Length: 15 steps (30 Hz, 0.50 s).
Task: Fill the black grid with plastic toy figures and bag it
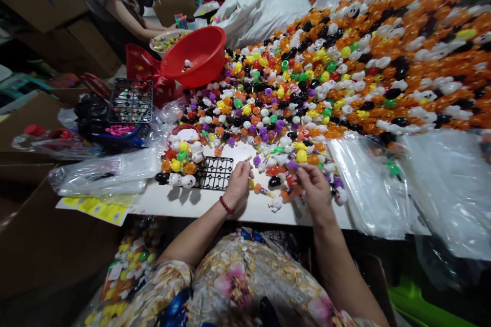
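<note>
At the white table's front, my left hand [238, 181], with a red bead bracelet [226, 205] at the wrist, is closed in a pinch. A short, thin, pale tip [249, 159] shows at its fingers; what it belongs to is too small to make out. My right hand [316, 189] pinches at a small purple plastic piece [292, 164] by its fingertips. Between the hands lie a thin stick with orange pieces [264, 190], a white figure [275, 203] and a black one [274, 182]. Left of my left hand, a black grid rack [217, 172] stands beside a cluster of small figures [180, 161].
A large heap of colourful plastic figures [383, 71] covers the table's back and right. A red basin [199, 56] tilts at its left end. Clear plastic bags lie at right [368, 184] and left [103, 176]. Another person's arm [126, 18] reaches toward a bowl [169, 41].
</note>
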Tool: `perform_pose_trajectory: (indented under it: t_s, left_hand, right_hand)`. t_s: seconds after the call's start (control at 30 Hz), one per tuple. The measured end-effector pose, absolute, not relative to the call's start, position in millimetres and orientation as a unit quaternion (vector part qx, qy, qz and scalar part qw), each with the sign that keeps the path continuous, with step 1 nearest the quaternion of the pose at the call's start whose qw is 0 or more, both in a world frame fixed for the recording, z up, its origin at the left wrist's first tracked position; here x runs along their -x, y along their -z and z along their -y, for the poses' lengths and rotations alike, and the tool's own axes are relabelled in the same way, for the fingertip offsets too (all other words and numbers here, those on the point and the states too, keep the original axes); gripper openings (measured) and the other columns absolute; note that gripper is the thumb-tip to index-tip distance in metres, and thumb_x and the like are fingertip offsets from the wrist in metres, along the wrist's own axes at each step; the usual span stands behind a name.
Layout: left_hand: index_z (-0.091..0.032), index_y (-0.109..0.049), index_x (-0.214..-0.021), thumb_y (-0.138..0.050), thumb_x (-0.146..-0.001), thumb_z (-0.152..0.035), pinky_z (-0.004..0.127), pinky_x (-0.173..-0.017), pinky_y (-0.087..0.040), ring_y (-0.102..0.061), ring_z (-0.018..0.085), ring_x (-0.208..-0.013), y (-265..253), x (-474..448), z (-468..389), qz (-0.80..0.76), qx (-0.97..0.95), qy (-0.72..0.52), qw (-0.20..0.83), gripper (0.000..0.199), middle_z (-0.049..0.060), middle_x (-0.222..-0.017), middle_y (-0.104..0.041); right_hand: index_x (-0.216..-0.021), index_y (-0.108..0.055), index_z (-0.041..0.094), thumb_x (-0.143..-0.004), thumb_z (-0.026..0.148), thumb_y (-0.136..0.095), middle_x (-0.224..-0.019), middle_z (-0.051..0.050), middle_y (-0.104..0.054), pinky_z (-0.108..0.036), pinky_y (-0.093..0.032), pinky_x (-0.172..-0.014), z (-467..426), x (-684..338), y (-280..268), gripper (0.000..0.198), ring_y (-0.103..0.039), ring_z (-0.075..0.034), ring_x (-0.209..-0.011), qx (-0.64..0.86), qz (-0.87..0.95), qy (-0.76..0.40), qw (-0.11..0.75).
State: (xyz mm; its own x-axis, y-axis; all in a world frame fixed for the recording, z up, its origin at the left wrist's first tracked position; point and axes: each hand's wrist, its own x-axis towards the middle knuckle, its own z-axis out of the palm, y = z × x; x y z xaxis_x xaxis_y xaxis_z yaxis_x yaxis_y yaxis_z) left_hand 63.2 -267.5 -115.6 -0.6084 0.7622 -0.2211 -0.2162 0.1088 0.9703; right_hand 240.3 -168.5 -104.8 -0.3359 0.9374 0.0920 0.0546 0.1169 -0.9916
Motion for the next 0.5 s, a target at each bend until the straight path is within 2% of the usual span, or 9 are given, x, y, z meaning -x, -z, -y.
perform_pose_trajectory:
  t_s: [0.1, 0.17, 0.2, 0.27, 0.37, 0.43, 0.5]
  left_hand:
    - [-0.02, -0.055, -0.074, -0.064, -0.084, -0.035, 0.024, -0.062, -0.038, -0.049, 0.013, -0.064, 115, -41, 272, -0.71, -0.258, -0.593, 0.278, 0.021, -0.002, -0.068, -0.054]
    - [-0.019, -0.058, -0.08, -0.064, -0.08, -0.021, 0.028, -0.072, -0.042, -0.054, 0.016, -0.074, 115, -28, 273, -0.768, -0.308, -0.517, 0.221, 0.006, 0.001, -0.077, -0.057]
    - [-0.019, -0.059, -0.084, -0.063, -0.079, -0.016, 0.03, -0.077, -0.043, -0.055, 0.019, -0.081, 116, -23, 273, -0.792, -0.34, -0.467, 0.196, 0.007, 0.003, -0.083, -0.059]
    - [-0.019, -0.061, -0.088, -0.064, -0.076, -0.012, 0.035, -0.088, -0.042, -0.055, 0.023, -0.095, 118, -17, 270, -0.822, -0.404, -0.367, 0.161, 0.013, 0.007, -0.094, -0.059]
    - [-0.018, -0.061, -0.086, -0.063, -0.078, -0.013, 0.039, -0.095, -0.041, -0.053, 0.028, -0.105, 120, -15, 265, -0.836, -0.463, -0.255, 0.145, 0.009, 0.01, -0.1, -0.058]
    - [-0.018, -0.061, -0.083, -0.061, -0.079, -0.012, 0.04, -0.095, -0.04, -0.053, 0.028, -0.104, 120, -14, 263, -0.836, -0.474, -0.232, 0.148, 0.007, 0.011, -0.099, -0.059]
    - [-0.018, -0.061, -0.08, -0.063, -0.077, -0.012, 0.039, -0.093, -0.041, -0.054, 0.026, -0.098, 118, -14, 263, -0.826, -0.47, -0.265, 0.163, 0.007, 0.009, -0.092, -0.059]
  right_hand:
    - [-0.113, -0.064, 0.022, -0.091, 0.051, -0.057, -0.089, -0.005, -0.07, -0.032, -0.056, -0.06, 144, -247, 97, 0.037, -0.065, -0.018, -0.07, 0.418, 0.658, -0.428, 0.457]
    - [-0.118, -0.063, 0.022, -0.094, 0.044, -0.053, -0.103, -0.008, -0.07, -0.038, -0.057, -0.073, 131, -242, 95, 0.035, -0.067, -0.022, -0.084, 0.408, 0.724, -0.338, 0.442]
    - [-0.119, -0.063, 0.022, -0.094, 0.04, -0.051, -0.107, -0.009, -0.07, -0.042, -0.056, -0.081, 126, -237, 96, 0.033, -0.066, -0.024, -0.09, 0.395, 0.762, -0.289, 0.425]
    - [-0.116, -0.065, 0.021, -0.094, 0.029, -0.047, -0.109, -0.013, -0.069, -0.047, -0.053, -0.091, 121, -224, 100, 0.029, -0.063, -0.027, -0.099, 0.367, 0.824, -0.197, 0.383]
    - [-0.111, -0.067, 0.02, -0.092, 0.019, -0.044, -0.117, -0.016, -0.066, -0.052, -0.048, -0.098, 123, -204, 105, 0.029, -0.058, -0.031, -0.11, 0.352, 0.864, -0.11, 0.344]
    - [-0.114, -0.066, 0.019, -0.091, 0.016, -0.045, -0.127, -0.017, -0.061, -0.054, -0.045, -0.102, 133, -193, 106, 0.031, -0.053, -0.032, -0.118, 0.338, 0.875, -0.085, 0.337]
    - [-0.123, -0.062, 0.017, -0.09, 0.014, -0.046, -0.132, -0.017, -0.059, -0.053, -0.044, -0.105, 147, -184, 107, 0.037, -0.051, -0.032, -0.123, 0.292, 0.895, -0.083, 0.328]
